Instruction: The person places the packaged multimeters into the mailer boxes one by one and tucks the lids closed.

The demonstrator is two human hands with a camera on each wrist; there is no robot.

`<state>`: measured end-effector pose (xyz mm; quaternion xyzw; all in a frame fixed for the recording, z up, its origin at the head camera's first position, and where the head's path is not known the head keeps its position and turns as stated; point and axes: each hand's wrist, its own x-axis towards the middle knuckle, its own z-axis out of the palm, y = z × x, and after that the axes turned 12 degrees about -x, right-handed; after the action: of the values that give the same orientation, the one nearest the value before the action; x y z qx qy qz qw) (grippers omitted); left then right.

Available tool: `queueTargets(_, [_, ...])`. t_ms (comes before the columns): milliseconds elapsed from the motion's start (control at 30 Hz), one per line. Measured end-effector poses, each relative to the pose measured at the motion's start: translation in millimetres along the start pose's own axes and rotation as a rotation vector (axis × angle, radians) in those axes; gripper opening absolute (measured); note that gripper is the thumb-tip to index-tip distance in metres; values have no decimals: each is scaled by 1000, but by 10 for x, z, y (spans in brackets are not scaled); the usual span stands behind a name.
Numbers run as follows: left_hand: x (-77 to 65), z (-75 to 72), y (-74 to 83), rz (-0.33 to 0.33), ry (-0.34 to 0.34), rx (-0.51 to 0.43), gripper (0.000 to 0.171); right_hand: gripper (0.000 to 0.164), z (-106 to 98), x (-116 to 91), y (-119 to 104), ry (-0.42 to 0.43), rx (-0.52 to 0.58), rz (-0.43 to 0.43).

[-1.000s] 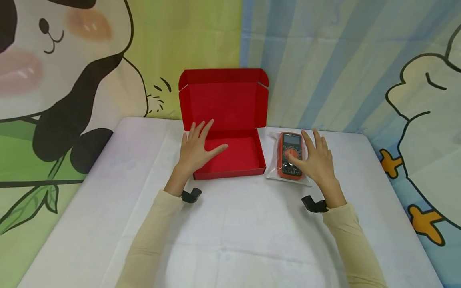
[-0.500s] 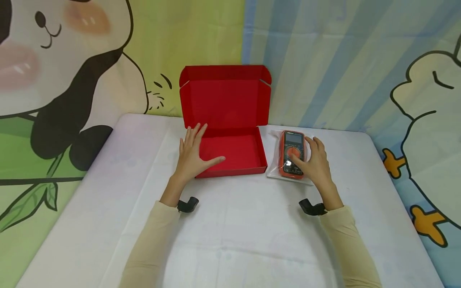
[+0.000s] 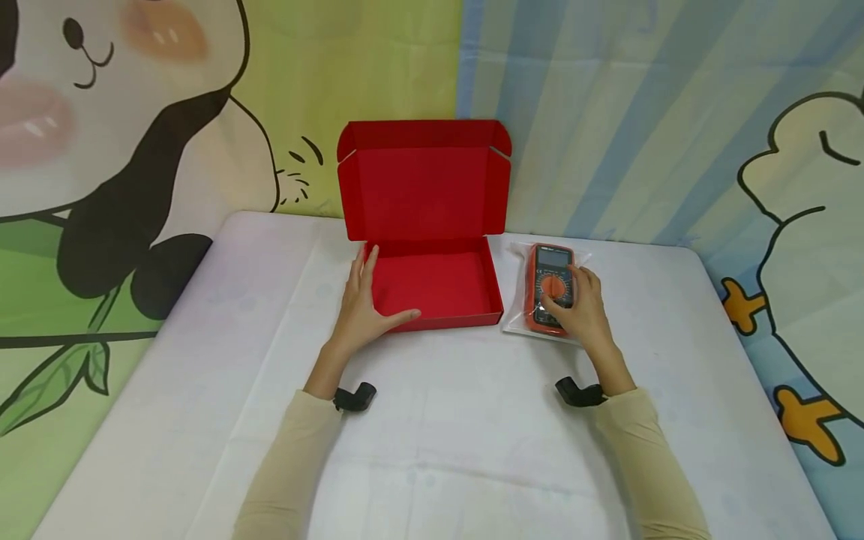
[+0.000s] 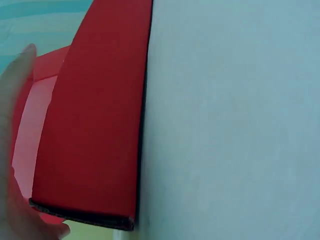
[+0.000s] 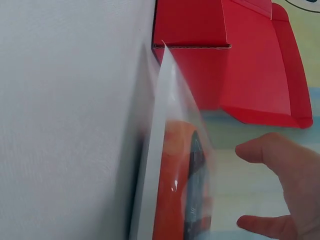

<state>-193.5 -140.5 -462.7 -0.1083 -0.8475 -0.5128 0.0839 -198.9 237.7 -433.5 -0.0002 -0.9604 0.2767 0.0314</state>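
Observation:
A red cardboard box (image 3: 432, 281) stands on the table with its lid raised at the back. At its left side is my left hand (image 3: 354, 319), fingers straight and spread, thumb reaching along the front wall. The left wrist view shows the box's outer wall (image 4: 95, 120) close to that hand. To the right of the box lies an orange and black multimeter (image 3: 553, 286) in a clear plastic bag (image 3: 515, 319). Over its right edge is my right hand (image 3: 586, 311), thumb near the dial. In the right wrist view a gap shows between the fingers and the bagged multimeter (image 5: 172, 185).
A white cloth covers the table (image 3: 432, 435). Behind it hangs a cartoon backdrop (image 3: 391, 67), close behind the box lid (image 3: 425, 191). Each wrist wears a black bracket, one on the left wrist (image 3: 355, 397) and one on the right (image 3: 579, 392).
The left hand has shifted from over the box's left part to its left side. The right hand has come lower and closer to the multimeter, its fingers less spread. The head view has shifted slightly.

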Motion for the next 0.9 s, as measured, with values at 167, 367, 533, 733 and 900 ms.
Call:
queueTargets(167, [-6, 37, -50, -20, -3, -8, 125, 91, 40, 54, -16, -34, -2, 18])
queueTargets(367, [-47, 47, -120, -79, -50, -162, 124, 108, 108, 109, -34, -75, -41, 90])
queueTargets(533, [-75, 66, -208, -67, -59, -255, 124, 117, 201, 133, -46, -120, -77, 160])
queueTargets(733, [-75, 73, -327, -63, -84, -310, 121, 120, 289, 155, -38, -89, -82, 232])
queueTargets(900, [-73, 60, -376, -77, -86, -352, 118, 116, 357, 174, -8, -47, -61, 255])
